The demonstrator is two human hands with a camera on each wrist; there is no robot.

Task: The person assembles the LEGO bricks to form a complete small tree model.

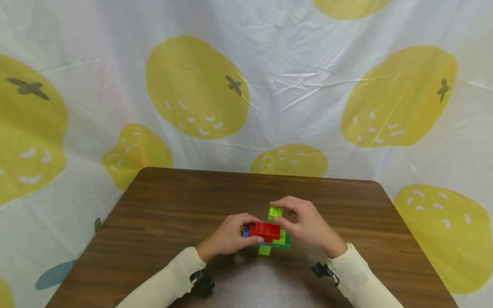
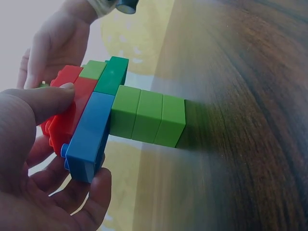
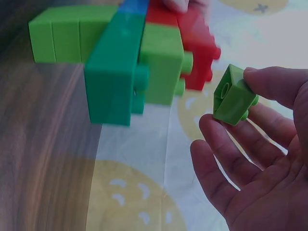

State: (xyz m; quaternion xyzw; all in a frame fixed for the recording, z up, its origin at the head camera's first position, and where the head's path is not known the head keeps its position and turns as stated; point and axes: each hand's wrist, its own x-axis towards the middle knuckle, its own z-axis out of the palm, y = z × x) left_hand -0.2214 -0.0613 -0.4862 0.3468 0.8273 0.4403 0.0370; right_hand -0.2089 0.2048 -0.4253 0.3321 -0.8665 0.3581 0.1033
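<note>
My left hand [image 1: 231, 235] grips a structure of toy building bricks, its thumb on the red bricks [image 1: 268, 230]. Below the red bricks lie a blue brick [image 2: 89, 130], a dark green brick [image 2: 112, 75] and a light green brick [image 3: 162, 62]. A column of light green bricks [image 2: 147, 115] holds the structure up off the table. Between thumb and fingers, my right hand [image 1: 308, 222] pinches a loose light green brick [image 3: 235, 96], apart from the structure and a little above it. In the right wrist view this brick's hollow underside faces the structure.
The structure's column stands on a dark wooden table [image 1: 185, 196] with rounded far corners. Behind the table hangs a white cloth [image 1: 277, 107] printed with yellow fruit. Each wrist wears a small black camera [image 1: 202, 280] on a strap.
</note>
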